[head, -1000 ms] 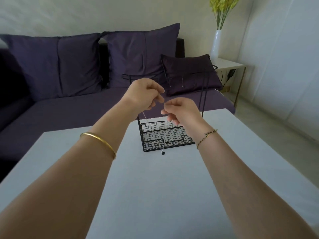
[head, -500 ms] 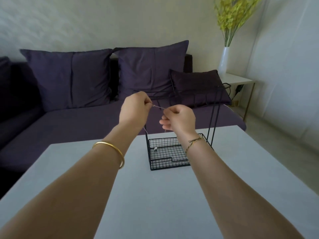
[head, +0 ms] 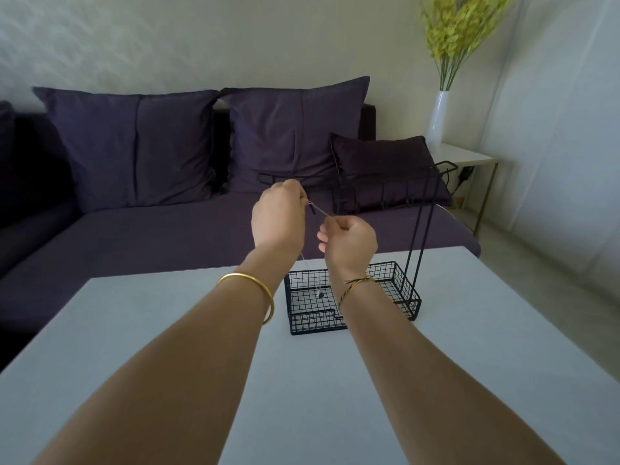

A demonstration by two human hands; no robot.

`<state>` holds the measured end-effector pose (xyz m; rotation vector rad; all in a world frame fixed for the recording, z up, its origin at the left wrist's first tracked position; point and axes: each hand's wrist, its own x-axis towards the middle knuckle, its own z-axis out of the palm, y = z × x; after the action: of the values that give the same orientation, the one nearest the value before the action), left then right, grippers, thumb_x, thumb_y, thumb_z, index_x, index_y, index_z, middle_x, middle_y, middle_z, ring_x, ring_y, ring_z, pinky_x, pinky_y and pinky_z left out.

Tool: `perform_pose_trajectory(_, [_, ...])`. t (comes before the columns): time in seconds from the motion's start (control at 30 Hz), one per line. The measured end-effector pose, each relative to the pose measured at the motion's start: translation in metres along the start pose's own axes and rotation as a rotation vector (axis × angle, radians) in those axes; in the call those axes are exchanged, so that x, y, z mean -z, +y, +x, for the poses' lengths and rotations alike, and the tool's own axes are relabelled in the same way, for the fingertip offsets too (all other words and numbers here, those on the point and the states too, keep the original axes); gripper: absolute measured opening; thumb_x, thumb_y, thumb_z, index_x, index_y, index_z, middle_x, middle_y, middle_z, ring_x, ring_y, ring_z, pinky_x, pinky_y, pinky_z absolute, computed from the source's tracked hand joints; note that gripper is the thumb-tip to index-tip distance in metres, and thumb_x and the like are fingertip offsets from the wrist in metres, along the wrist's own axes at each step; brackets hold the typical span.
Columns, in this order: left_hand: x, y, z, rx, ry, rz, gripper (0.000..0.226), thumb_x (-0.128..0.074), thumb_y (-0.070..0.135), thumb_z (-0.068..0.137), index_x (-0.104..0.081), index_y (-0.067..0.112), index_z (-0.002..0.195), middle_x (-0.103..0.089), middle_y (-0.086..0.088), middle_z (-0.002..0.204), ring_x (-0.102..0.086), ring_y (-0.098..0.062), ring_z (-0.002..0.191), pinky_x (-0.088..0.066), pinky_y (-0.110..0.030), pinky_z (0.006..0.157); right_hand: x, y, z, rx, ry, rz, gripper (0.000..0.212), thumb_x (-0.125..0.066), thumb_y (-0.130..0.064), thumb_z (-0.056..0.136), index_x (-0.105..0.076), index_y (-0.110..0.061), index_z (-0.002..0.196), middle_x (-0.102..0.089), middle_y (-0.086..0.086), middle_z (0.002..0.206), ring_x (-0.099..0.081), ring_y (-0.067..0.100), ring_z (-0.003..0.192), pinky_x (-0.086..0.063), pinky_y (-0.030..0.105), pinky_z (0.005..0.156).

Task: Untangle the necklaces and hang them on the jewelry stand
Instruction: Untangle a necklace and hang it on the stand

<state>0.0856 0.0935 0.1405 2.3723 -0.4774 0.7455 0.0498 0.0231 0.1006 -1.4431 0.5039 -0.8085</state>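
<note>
A thin silver necklace [head: 318, 211] is stretched between my two hands. My left hand [head: 280, 219] pinches one end up by a hook of the black wire jewelry stand [head: 416, 229]. My right hand [head: 349, 241] pinches the chain a little lower and to the right. The rest of the chain hangs down behind my wrists, and its small dark pendant [head: 319, 294] dangles over the stand's mesh basket [head: 411, 305]. The stand's top bar with hooks [head: 382, 189] runs level with my hands.
The stand sits at the far side of a white table [head: 167, 330]. Behind it is a purple sofa [head: 151, 236] with cushions. A white side table [head: 463, 157] with a white vase [head: 437, 119] of yellow flowers stands at the right.
Both hands have risen toward the stand's top bar and moved apart, drawing the chain taut. The pendant has lifted from the basket's front edge to hang over the basket. The view tilted up.
</note>
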Motion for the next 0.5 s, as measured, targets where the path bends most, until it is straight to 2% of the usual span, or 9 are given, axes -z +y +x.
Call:
perform_pose_trajectory(0.07, [-0.003, -0.002, -0.004, 0.017, -0.011, -0.032, 0.011, -0.051, 0.012, 0.095, -0.061, 0.006, 0.094, -0.060, -0.008, 0.098, -0.053, -0.024, 0.090, -0.041, -0.034, 0.067, 0.003, 0.005, 0.002, -0.026, -0.036, -0.009, 0.034, -0.058, -0.008, 0.087, -0.056, -0.025, 0.057, -0.065, 0.001, 0.066, -0.069, 0.027, 0.076, -0.056, 0.051, 0.076])
perform_pose_trajectory(0.2, [-0.008, -0.005, -0.008, 0.033, -0.041, -0.100, 0.011, -0.053, 0.012, 0.095, -0.061, 0.005, 0.093, -0.058, -0.008, 0.098, -0.052, -0.023, 0.088, -0.045, -0.036, 0.071, 0.011, 0.008, 0.006, -0.083, -0.125, 0.012, 0.029, -0.056, -0.004, 0.090, -0.058, -0.016, 0.063, -0.061, 0.003, 0.065, -0.063, 0.025, 0.068, -0.058, 0.048, 0.074])
perform_pose_trajectory(0.33, [-0.014, -0.007, -0.007, 0.065, -0.068, -0.178, 0.012, -0.053, 0.013, 0.094, -0.061, 0.005, 0.095, -0.061, -0.009, 0.097, -0.056, -0.024, 0.087, -0.048, -0.037, 0.074, 0.013, 0.011, 0.009, -0.111, -0.176, 0.009, 0.023, -0.057, -0.005, 0.091, -0.059, -0.013, 0.069, -0.064, 0.009, 0.073, -0.065, 0.022, 0.069, -0.058, 0.040, 0.069])
perform_pose_trajectory(0.43, [-0.016, -0.010, -0.009, 0.106, -0.089, -0.255, 0.010, -0.055, 0.013, 0.093, -0.062, 0.007, 0.097, -0.063, -0.006, 0.095, -0.057, -0.020, 0.085, -0.047, -0.031, 0.072, 0.015, 0.014, 0.009, -0.119, -0.202, -0.023, 0.022, -0.057, -0.006, 0.091, -0.059, -0.013, 0.070, -0.064, 0.008, 0.074, -0.067, 0.022, 0.069, -0.059, 0.038, 0.069])
perform_pose_trajectory(0.5, [-0.018, -0.013, -0.012, 0.134, -0.114, -0.294, 0.011, -0.056, 0.012, 0.093, -0.063, 0.008, 0.099, -0.063, -0.001, 0.092, -0.057, -0.014, 0.081, -0.044, -0.021, 0.065, 0.018, 0.018, 0.008, -0.130, -0.221, -0.028, 0.021, -0.057, -0.005, 0.091, -0.060, -0.011, 0.071, -0.063, 0.008, 0.071, -0.066, 0.022, 0.065, -0.059, 0.039, 0.069])
